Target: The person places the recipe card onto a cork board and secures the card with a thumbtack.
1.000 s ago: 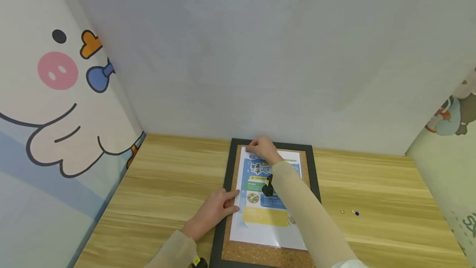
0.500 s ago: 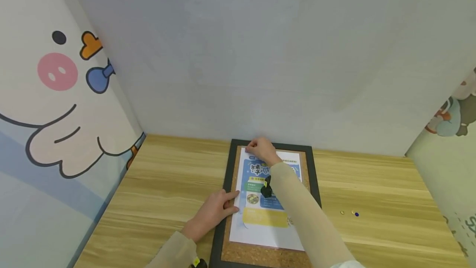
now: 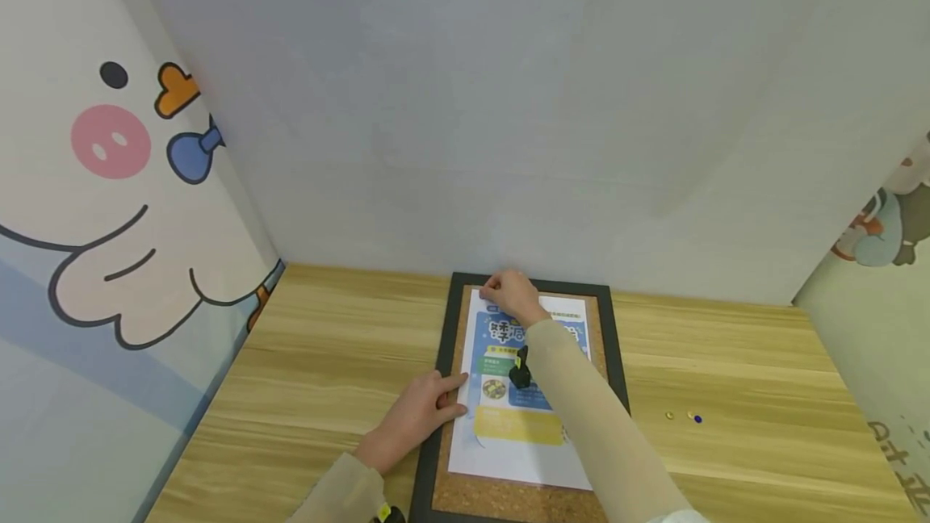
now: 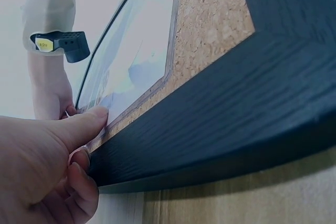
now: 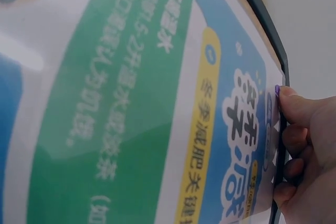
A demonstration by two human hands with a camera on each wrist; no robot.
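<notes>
A printed poster [image 3: 519, 458] with a clear glossy cover lies on a black-framed cork board [image 3: 508, 499]. At the poster's top left corner my right hand [image 3: 511, 295] holds a small purple thumbtack [image 5: 277, 91] under the thumb tip, its other fingers curled beside the frame. The tack's point is hidden. My left hand [image 3: 414, 414] rests across the frame's left side, with thumb and index finger spread and touching the poster's left edge. In the left wrist view the left thumb [image 4: 86, 127] lies on the sheet's edge, over the cork.
Right of the board, a blue thumbtack [image 3: 698, 419] and two small brass-coloured pieces [image 3: 670, 416] lie on the wooden table [image 3: 741, 361]. A grey wall [image 3: 465, 144] rises behind the board's top edge. Cartoon-printed panels [image 3: 109, 208] stand at both sides.
Both hands stay where they were, the right at the top left corner and the left on the side edge. The right forearm has shifted very slightly to the left.
</notes>
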